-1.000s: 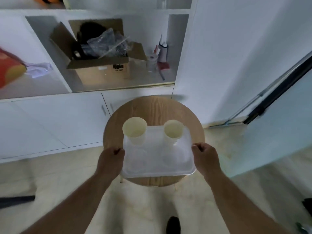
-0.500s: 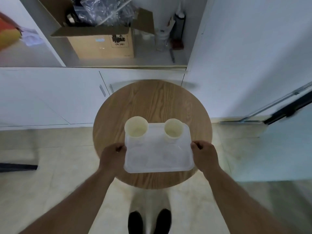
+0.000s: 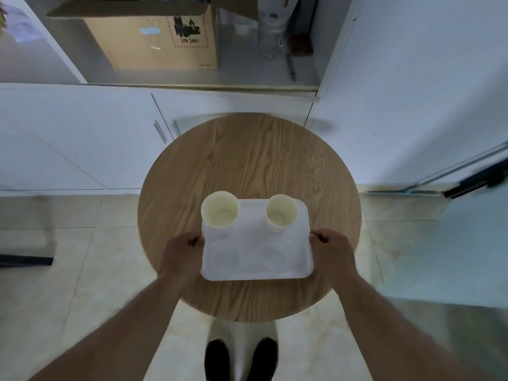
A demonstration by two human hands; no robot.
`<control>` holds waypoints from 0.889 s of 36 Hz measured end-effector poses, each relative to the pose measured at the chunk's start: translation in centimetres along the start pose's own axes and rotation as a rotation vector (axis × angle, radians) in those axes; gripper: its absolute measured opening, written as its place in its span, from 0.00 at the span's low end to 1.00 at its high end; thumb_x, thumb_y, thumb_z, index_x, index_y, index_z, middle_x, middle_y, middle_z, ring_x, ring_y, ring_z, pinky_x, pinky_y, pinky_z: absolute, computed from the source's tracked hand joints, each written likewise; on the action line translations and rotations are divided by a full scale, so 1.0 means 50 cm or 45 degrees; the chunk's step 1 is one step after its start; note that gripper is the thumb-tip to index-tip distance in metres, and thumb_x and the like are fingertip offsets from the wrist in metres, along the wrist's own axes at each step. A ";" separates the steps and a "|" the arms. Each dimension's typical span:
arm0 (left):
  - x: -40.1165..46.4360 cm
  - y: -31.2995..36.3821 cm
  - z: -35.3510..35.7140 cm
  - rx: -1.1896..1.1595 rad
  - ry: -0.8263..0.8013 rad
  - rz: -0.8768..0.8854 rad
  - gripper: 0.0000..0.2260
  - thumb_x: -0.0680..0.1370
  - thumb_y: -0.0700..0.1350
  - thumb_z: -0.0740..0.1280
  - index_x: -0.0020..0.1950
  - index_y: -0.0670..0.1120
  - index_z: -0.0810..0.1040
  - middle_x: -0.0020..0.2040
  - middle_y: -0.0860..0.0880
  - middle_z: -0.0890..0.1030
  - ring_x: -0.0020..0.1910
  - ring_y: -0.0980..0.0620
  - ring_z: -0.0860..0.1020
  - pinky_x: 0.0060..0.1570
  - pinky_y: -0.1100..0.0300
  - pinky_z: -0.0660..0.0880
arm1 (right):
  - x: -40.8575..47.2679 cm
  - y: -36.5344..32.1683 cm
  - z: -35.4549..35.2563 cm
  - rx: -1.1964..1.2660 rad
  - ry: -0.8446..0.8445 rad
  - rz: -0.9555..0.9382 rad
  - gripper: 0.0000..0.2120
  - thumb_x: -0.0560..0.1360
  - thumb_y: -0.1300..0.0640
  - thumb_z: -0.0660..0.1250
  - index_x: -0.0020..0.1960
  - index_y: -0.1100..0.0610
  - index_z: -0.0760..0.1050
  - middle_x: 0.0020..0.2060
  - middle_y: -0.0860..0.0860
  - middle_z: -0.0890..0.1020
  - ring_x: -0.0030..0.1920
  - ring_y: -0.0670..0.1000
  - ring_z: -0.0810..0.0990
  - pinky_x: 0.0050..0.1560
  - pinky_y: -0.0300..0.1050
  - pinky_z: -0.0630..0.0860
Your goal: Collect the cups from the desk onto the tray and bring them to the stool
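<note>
— Two pale cream plastic cups point(image 3: 220, 210) point(image 3: 281, 213) stand upright on the translucent white rectangular plastic tray point(image 3: 255, 259), one in each far corner. See them?

— Yes. And the tray sits over the round wooden stool top point(image 3: 247, 166), toward its near half. Whether it rests on the wood or hangs just above it, I cannot tell.

— Where are the hands?

— One at each short side. The left hand point(image 3: 181, 254) is clenched around the tray's left edge, fingers curled under the rim, thumb side on top. The right hand point(image 3: 331, 253) grips the right edge the same way.

— So the cups lie between the hands?

— Between them and a little farther out. The left cup is just beyond the left hand's knuckles, near but apart; the right cup stands inward from the right hand, well clear of it.

— Anything around?

— White cabinet doors point(image 3: 82, 138) behind the stool, an open shelf above holding a brown cardboard box point(image 3: 154, 37) marked UN 3481, pale floor tiles point(image 3: 90, 270), and two black shoes point(image 3: 242, 358) at the near edge, under the stool's rim.
</note>
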State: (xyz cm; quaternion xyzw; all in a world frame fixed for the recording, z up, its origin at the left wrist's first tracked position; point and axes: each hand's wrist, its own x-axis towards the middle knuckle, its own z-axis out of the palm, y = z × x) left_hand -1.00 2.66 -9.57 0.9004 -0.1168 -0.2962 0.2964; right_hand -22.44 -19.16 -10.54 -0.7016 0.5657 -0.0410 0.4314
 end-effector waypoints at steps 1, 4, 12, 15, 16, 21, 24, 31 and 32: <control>0.002 -0.001 0.001 0.015 0.004 0.000 0.16 0.79 0.48 0.64 0.42 0.37 0.82 0.38 0.38 0.84 0.33 0.51 0.74 0.34 0.56 0.68 | 0.004 0.003 0.002 -0.001 -0.003 0.001 0.12 0.81 0.56 0.65 0.52 0.52 0.88 0.43 0.45 0.87 0.45 0.48 0.83 0.48 0.46 0.78; 0.005 0.001 0.005 0.041 0.013 0.013 0.16 0.80 0.48 0.64 0.42 0.36 0.82 0.37 0.38 0.84 0.33 0.50 0.74 0.34 0.57 0.68 | 0.012 0.008 0.007 -0.003 -0.006 0.005 0.11 0.81 0.55 0.65 0.52 0.50 0.87 0.42 0.41 0.86 0.45 0.47 0.83 0.44 0.44 0.77; 0.010 0.008 0.008 0.036 0.003 -0.003 0.19 0.82 0.47 0.65 0.33 0.41 0.73 0.28 0.49 0.75 0.30 0.52 0.71 0.32 0.58 0.65 | 0.018 0.013 0.017 -0.051 -0.007 0.019 0.11 0.81 0.54 0.64 0.52 0.49 0.87 0.40 0.38 0.83 0.44 0.45 0.82 0.41 0.42 0.74; 0.012 0.010 0.010 0.028 -0.001 -0.005 0.20 0.83 0.48 0.66 0.32 0.45 0.72 0.28 0.50 0.76 0.30 0.51 0.73 0.32 0.58 0.67 | 0.020 0.016 0.019 -0.071 -0.009 0.024 0.12 0.82 0.53 0.64 0.53 0.49 0.87 0.39 0.37 0.82 0.42 0.41 0.80 0.40 0.40 0.73; 0.013 0.010 0.011 0.027 0.001 -0.013 0.20 0.83 0.48 0.65 0.32 0.45 0.72 0.28 0.50 0.76 0.30 0.51 0.73 0.32 0.58 0.68 | 0.021 0.018 0.020 -0.081 -0.009 0.025 0.12 0.82 0.53 0.64 0.54 0.49 0.87 0.39 0.36 0.82 0.42 0.40 0.79 0.40 0.40 0.73; 0.023 0.001 0.017 0.062 0.004 -0.007 0.19 0.82 0.48 0.65 0.33 0.42 0.73 0.29 0.46 0.77 0.30 0.51 0.72 0.33 0.56 0.68 | 0.018 0.019 0.021 -0.103 -0.011 0.030 0.12 0.82 0.54 0.64 0.54 0.49 0.87 0.37 0.34 0.80 0.40 0.39 0.77 0.38 0.36 0.70; 0.023 0.000 0.020 0.081 0.013 0.002 0.18 0.82 0.47 0.66 0.35 0.40 0.77 0.31 0.43 0.81 0.31 0.51 0.74 0.32 0.57 0.69 | 0.014 0.020 0.025 -0.112 -0.017 0.036 0.13 0.83 0.55 0.64 0.55 0.51 0.87 0.37 0.34 0.79 0.40 0.38 0.76 0.40 0.39 0.70; 0.020 0.002 0.014 0.088 -0.042 0.022 0.14 0.83 0.46 0.65 0.43 0.42 0.85 0.39 0.45 0.87 0.41 0.46 0.83 0.37 0.57 0.73 | -0.002 0.008 0.018 -0.064 -0.045 0.051 0.14 0.83 0.56 0.62 0.59 0.54 0.87 0.37 0.35 0.79 0.43 0.46 0.81 0.46 0.44 0.74; 0.018 0.000 0.011 0.083 -0.051 0.031 0.13 0.82 0.45 0.64 0.45 0.42 0.85 0.41 0.44 0.87 0.44 0.44 0.84 0.39 0.55 0.75 | -0.008 0.005 0.016 -0.048 -0.044 0.048 0.14 0.84 0.56 0.62 0.60 0.55 0.86 0.40 0.38 0.81 0.48 0.50 0.82 0.50 0.47 0.75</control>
